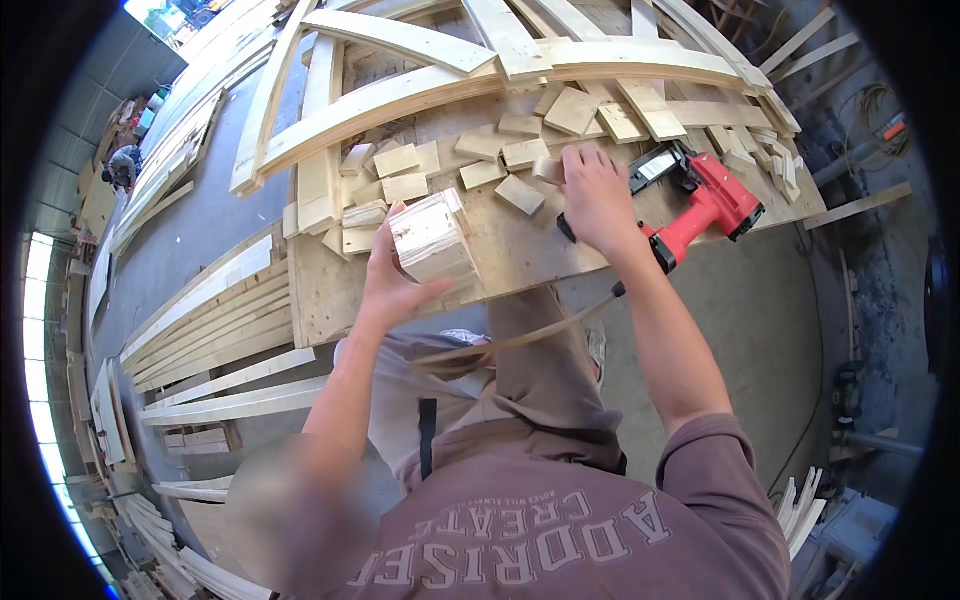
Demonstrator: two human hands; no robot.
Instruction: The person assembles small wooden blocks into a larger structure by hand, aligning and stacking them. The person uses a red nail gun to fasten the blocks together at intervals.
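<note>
My left hand [388, 290] is closed around a squared stack of pale wood blocks [432, 240] near the front edge of the plywood-topped bench, thumb on the near side and fingers on the left. To the right, my right hand [597, 198] reaches over the bench, its fingers closed on a small wood block [547, 170], slightly blurred. Just right of that hand lies a red and black nail gun [708, 203], partly hidden behind my wrist. Loose wood blocks [404, 187] are scattered between and beyond my hands.
Long boards [400, 100] form a frame across the back of the bench. A hose [530, 335] hangs below the front edge, near my legs. Stacked planks [215, 320] lie at the left. Farther off on the left, another person [124, 167] bends down.
</note>
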